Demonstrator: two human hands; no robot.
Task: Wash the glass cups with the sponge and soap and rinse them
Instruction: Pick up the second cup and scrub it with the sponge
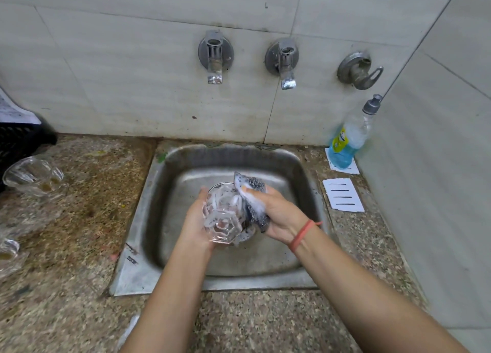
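Observation:
Over the steel sink [186,246], my left hand [195,225] grips a faceted glass cup [223,217], its base turned toward me and foam on its sides. My right hand [281,217] holds a grey sponge with a steel scrubber [251,193], pressed against the cup's right side. Another glass cup [33,175] with brownish residue stands on the counter at the far left. A third glass cup [8,249] shows partly at the left edge. The blue soap bottle [350,137] leans in the right corner by the wall.
Two taps [214,57] [285,62] and a valve handle [360,70] stick out of the tiled wall above the sink; no water runs. Two white slotted trays [342,194] lie on the speckled stone counter right of the sink. A black crate [18,140] sits at the far left.

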